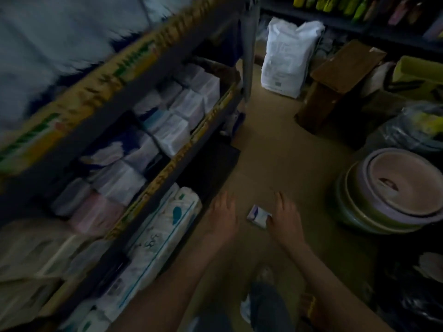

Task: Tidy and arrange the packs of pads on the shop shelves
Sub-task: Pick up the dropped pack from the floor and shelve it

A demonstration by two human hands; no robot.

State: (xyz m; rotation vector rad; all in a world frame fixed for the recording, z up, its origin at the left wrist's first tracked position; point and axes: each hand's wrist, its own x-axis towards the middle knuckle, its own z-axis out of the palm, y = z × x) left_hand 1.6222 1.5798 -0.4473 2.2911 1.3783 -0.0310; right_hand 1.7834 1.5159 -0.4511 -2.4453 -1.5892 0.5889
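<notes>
Both hands are out over the floor, set apart from each other, low in the head camera's view. The left hand (pixel 223 212) stretches forward with fingers straight and loosely spread, holding nothing, just beside the front of the bottom shelf. The right hand (pixel 285 216) reaches forward too, fingers extended, and its thumb side meets the right edge of a small pack (pixel 258 216), white with a purple-blue print. That pack sits between the two hands, down at the floor (pixel 275 152). Is the thumb pinching it or only touching it? I cannot tell; the picture is dim and soft here.

Over on the left, the shelves (pixel 153 46) run from near to far, their front edges trimmed with a yellow and green strip. On the middle shelf, packs of pads (pixel 172 116) stand in rows, white, pale blue and pink, pressed side by side. Below them, on the bottom shelf, a large white pack with teal marks (pixel 165 226) lies lengthwise.

Far across the floor stands a white sack (pixel 287 56), and right of it a brown cardboard box (pixel 340 75). Nearer, on the right, sits a stack of round basins (pixel 402 178), pink on top of green. At the far top right, a row of bright yellow-green bottles (pixel 335 3) lines another shelf. At the bottom edge, the person's jeans-clad leg (pixel 268 307) shows.
</notes>
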